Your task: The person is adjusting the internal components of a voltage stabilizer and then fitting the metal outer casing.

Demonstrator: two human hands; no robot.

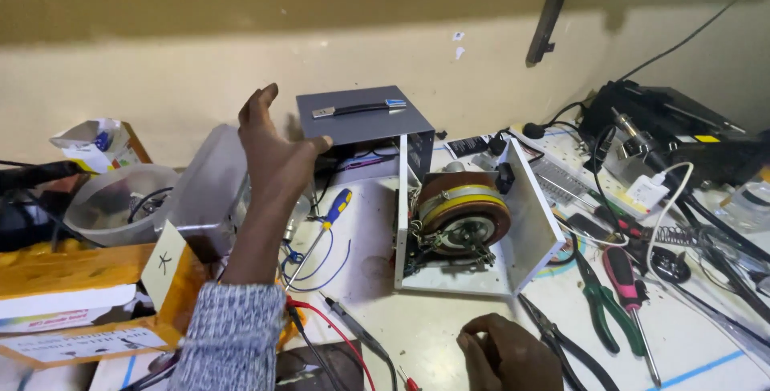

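I see my left hand [277, 158] raised at 10 o'clock from frame centre, fingers spread wide, thumb tip touching the left edge of the grey cover [361, 114]. Nothing is gripped. The cover stands at 12 o'clock, against the wall, with its strap handle on top; it appears lifted off to expose the interior.

The opened white chassis [533, 222] lies at centre, side panel swung outward toward 3 o'clock, so the round coil [465, 210] faces me. My right hand [509, 355] rests at 6 o'clock on the tabletop [385, 311], fingers curled; I cannot tell whether it holds anything.

Clearances: a blue-and-yellow screwdriver [333, 214] and loose wires lie between left hand and chassis. Green pliers [597, 295] and a red-handled screwdriver [630, 287] crowd 4 o'clock. An orange carton [88, 295] blocks 8 o'clock. Open tabletop remains just below the chassis.
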